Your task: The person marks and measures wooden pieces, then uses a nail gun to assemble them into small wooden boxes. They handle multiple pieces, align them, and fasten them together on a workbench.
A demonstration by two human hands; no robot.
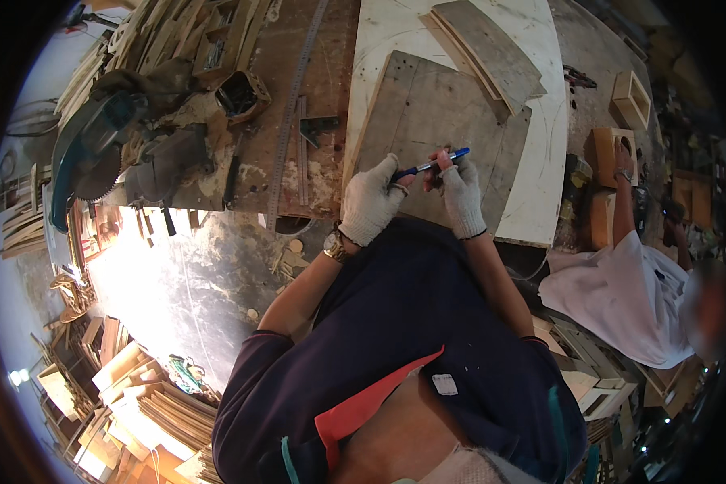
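A blue pen (427,167) spans the gap between my two hands, tilted up to the right. My left hand (371,202), in a white knit glove that leaves fingertips bare, is closed around its left end. The bare fingertips of my gloved right hand (463,198) pinch it nearer the blue right end. Beneath both hands lies a greyish wooden board (427,97) with small dark holes. A curved-edged wooden piece (488,52) rests across the board's far right corner, on top of another strip. Under these is a pale sheet (532,169).
A long metal ruler (292,97), a small square (319,129) and a short ruler (302,161) lie left of the board. Farther left stands a toothed circular saw (97,173). At right, a person in white (621,290) reaches into a wooden box (605,149). Stacked wood (165,411) fills the lower left.
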